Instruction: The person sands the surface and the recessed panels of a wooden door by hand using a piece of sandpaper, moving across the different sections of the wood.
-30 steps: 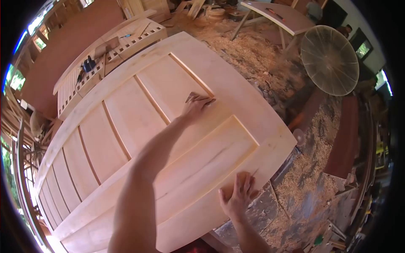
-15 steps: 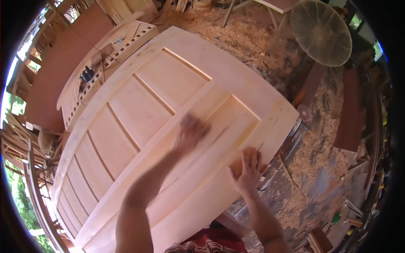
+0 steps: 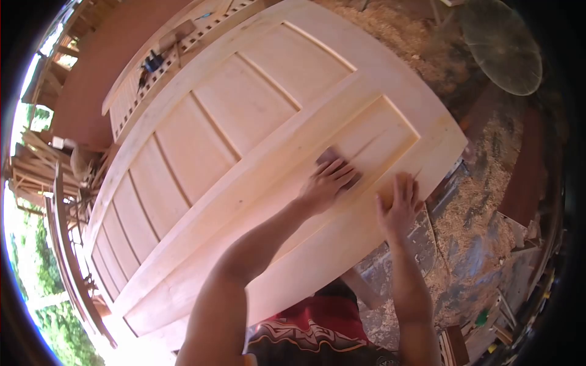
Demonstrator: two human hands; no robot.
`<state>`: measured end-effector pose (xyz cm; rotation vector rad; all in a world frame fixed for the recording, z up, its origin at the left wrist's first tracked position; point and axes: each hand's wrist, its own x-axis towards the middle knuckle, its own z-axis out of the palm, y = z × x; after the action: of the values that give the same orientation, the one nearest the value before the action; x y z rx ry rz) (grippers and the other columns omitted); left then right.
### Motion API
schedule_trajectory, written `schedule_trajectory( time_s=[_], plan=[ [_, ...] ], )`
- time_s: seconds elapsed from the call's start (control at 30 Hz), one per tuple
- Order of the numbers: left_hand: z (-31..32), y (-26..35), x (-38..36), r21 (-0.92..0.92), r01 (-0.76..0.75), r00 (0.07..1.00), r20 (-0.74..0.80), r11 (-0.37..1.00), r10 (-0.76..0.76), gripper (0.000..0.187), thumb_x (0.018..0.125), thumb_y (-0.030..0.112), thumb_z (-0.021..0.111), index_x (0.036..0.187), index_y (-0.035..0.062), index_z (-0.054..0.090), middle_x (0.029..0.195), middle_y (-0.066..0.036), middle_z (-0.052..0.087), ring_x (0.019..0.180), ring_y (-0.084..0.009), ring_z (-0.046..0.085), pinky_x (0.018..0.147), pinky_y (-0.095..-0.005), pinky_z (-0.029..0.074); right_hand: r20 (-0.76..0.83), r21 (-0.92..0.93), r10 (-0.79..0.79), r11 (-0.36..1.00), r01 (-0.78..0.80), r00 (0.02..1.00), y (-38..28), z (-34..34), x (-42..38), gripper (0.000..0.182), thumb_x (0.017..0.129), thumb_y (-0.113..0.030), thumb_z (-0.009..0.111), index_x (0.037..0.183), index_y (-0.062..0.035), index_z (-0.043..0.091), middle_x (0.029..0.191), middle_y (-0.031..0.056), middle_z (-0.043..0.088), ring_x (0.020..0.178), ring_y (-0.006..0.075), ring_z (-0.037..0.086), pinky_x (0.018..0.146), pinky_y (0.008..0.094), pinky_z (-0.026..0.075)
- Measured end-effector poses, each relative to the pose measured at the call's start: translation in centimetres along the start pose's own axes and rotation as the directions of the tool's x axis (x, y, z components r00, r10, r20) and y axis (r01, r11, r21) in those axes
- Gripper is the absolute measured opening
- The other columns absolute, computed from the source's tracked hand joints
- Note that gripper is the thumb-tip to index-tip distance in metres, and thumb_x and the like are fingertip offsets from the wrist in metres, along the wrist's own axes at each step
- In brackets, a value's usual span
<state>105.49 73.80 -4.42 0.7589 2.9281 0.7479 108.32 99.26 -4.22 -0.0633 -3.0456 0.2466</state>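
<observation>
A large pale wooden panelled door [image 3: 268,143] lies flat before me, with several recessed panels divided by raised rails. My left hand [image 3: 329,183] presses a dark brown piece of sandpaper [image 3: 330,156] onto the long recessed panel nearest me. The fingers lie over the sheet, and part of it sticks out beyond them. My right hand [image 3: 400,207] rests on the door's near frame by the right edge, fingers stretched out and holding nothing. A dark streak marks the wood just ahead of my left hand.
A slatted wooden piece [image 3: 131,100] beyond the door carries a dark blue power tool [image 3: 152,62]. A round fan [image 3: 503,46] stands at upper right. Wood shavings [image 3: 482,213] cover the floor, where a reddish-brown board [image 3: 522,174] lies. Stacked timber [image 3: 43,165] is at left.
My left hand, blurred by motion before, has come slightly closer to me across the door with the sandpaper. My right hand keeps nearly the same place on it. The whole view has shifted.
</observation>
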Motion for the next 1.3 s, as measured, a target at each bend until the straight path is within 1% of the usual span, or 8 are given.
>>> schedule_trajectory(
  time_s=[0.3, 0.43, 0.6, 0.73, 0.97, 1.07, 1.17, 1.3],
  plan=[
    [-10.6, 0.2, -41.9, 0.122, 0.536, 0.839, -0.185, 0.835, -0.511, 0.045, 0.1, 0.006, 0.056, 0.145, 0.0028, 0.058, 0.151, -0.018, 0.055, 0.143, -0.0395, 0.048, 0.12, -0.0535, 0.035, -0.081, -0.012, -0.04, 0.999, 0.039, 0.996, -1.5, 1.1, 0.2, 0.073, 0.096, -0.056, 0.063, 0.158, -0.023, 0.041, 0.166, 0.0109, 0.034, 0.154, 0.0379, 0.029, 0.11, 0.0787, 0.027],
    [-5.9, 0.6, -37.3, 0.086, 0.71, 0.687, -0.3, 0.699, -0.662, 0.047, 0.1, 0.014, 0.058, 0.147, 0.009, 0.058, 0.152, -0.016, 0.055, 0.142, -0.0449, 0.048, 0.116, -0.0555, 0.038, -0.085, -0.062, -0.015, 0.998, 0.01, 0.996, -0.3, 0.9, -0.3, 0.071, 0.098, -0.053, 0.063, 0.159, -0.0251, 0.04, 0.166, 0.0075, 0.035, 0.154, 0.0353, 0.03, 0.11, 0.0769, 0.03],
    [-4.7, 0.6, -21.0, 0.022, 0.385, 0.908, -0.187, 0.923, -0.375, 0.06, 0.098, 0.022, 0.056, 0.157, 0.0182, 0.046, 0.159, -0.007, 0.048, 0.144, -0.0357, 0.042, 0.118, -0.0507, 0.033, -0.117, -0.138, -0.029, 0.99, 0.012, 0.993, 0.7, 2.1, 0.1, 0.069, 0.099, -0.053, 0.062, 0.158, -0.0233, 0.042, 0.164, 0.0093, 0.039, 0.151, 0.0379, 0.036, 0.11, 0.0732, 0.034],
    [-5.6, -1.0, -32.9, 0.097, 0.492, 0.863, -0.181, 0.865, -0.471, 0.057, 0.1, 0.025, 0.055, 0.157, 0.0215, 0.047, 0.162, -0.006, 0.045, 0.149, -0.0338, 0.04, 0.123, -0.0504, 0.028, -0.226, -0.008, -0.185, 0.982, 0.188, 0.956, 2.9, 3.6, 1.2, 0.063, 0.101, -0.051, 0.06, 0.154, -0.0193, 0.048, 0.158, 0.012, 0.048, 0.145, 0.0416, 0.043, 0.114, 0.0612, 0.039],
    [-10.2, -3.0, -61.3, 0.026, 0.883, 0.407, -0.54, 0.469, -0.737, 0.045, 0.1, 0.016, 0.058, 0.145, 0.0092, 0.059, 0.151, -0.018, 0.055, 0.141, -0.0446, 0.048, 0.115, -0.0585, 0.036, -0.247, -0.129, -0.225, 0.972, 0.198, 0.942, 4.0, 4.8, 2.0, 0.061, 0.104, -0.049, 0.057, 0.154, -0.0162, 0.048, 0.156, 0.0144, 0.05, 0.142, 0.0439, 0.045, 0.115, 0.0526, 0.042],
    [-8.9, -1.2, -54.7, 0.05, 0.848, 0.489, -0.456, 0.528, -0.743, 0.048, 0.099, 0.017, 0.059, 0.146, 0.0109, 0.058, 0.153, -0.016, 0.053, 0.142, -0.0429, 0.047, 0.114, -0.0575, 0.036, -0.18, -0.161, -0.161, 0.978, 0.133, 0.97, 3.9, 5.1, 1.9, 0.063, 0.104, -0.051, 0.055, 0.156, -0.0172, 0.046, 0.158, 0.0139, 0.047, 0.145, 0.0414, 0.043, 0.116, 0.0528, 0.041],
    [-7.9, -0.7, -43.2, 0.158, 0.38, 0.925, -0.047, 0.911, -0.377, 0.052, 0.102, 0.031, 0.058, 0.152, 0.0225, 0.052, 0.16, -0.006, 0.046, 0.148, -0.0362, 0.041, 0.121, -0.053, 0.032, -0.173, -0.211, -0.088, 0.976, 0.051, 0.981, 3.2, 4.5, 1.5, 0.065, 0.102, -0.059, 0.052, 0.157, -0.0243, 0.045, 0.159, 0.013, 0.046, 0.145, 0.038, 0.045, 0.113, 0.053, 0.045],
    [-6.2, -2.3, -29.8, 0.065, -0.007, 1.0, -0.021, 0.998, 0.009, 0.049, 0.104, 0.038, 0.053, 0.152, 0.026, 0.051, 0.16, -0.001, 0.046, 0.151, -0.0309, 0.037, 0.125, -0.0491, 0.03, -0.198, -0.122, -0.087, 0.99, 0.064, 0.976, 3.4, 5.2, 1.4, 0.064, 0.102, -0.056, 0.055, 0.157, -0.0247, 0.044, 0.163, 0.0109, 0.042, 0.147, 0.0363, 0.041, 0.111, 0.0644, 0.039]
  ],
)
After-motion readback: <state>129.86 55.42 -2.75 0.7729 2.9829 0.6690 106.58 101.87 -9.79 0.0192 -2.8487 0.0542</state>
